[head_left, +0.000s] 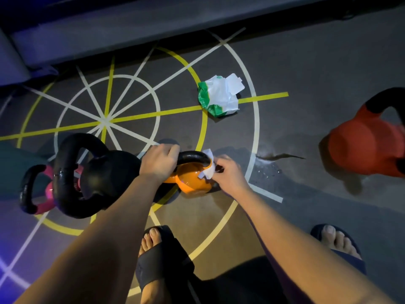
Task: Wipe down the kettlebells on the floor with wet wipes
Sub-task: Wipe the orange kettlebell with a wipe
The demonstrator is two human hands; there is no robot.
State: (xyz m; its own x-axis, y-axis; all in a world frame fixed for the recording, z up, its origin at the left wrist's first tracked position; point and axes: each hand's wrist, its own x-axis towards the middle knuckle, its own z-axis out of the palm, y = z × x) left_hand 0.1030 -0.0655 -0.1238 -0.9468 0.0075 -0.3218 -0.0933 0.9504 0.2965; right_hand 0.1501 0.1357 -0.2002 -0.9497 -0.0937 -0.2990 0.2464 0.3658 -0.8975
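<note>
The orange kettlebell (190, 180) stands on the floor (306, 73) just in front of the person's feet, on the painted circle lines. The left hand (159, 161) is wrapped around the left part of its black handle (192, 156), fingers closed tight on it. The right hand (228, 172) presses a white wet wipe (207, 167) against the right end of the handle, where it meets the orange body; the fingers are pinched together on the wipe.

This kettlebell is probably heavy and fully stiff — it will not give under pressure, so the wipe can be pushed hard. The orange skin looks glossy (likely slippery when wet), so the handle is the safe place to hold it, as the left hand does now. The wipe is soft and thin and may tear or bunch at the handle corner.

Close to the left are a black kettlebell (105, 172) and a pink kettlebell (43, 194), touching each other; a red kettlebell (363, 145) stands well apart on the right. The wipes pack (217, 95) lies open beyond — near a wet patch (276, 159) on the floor.
</note>
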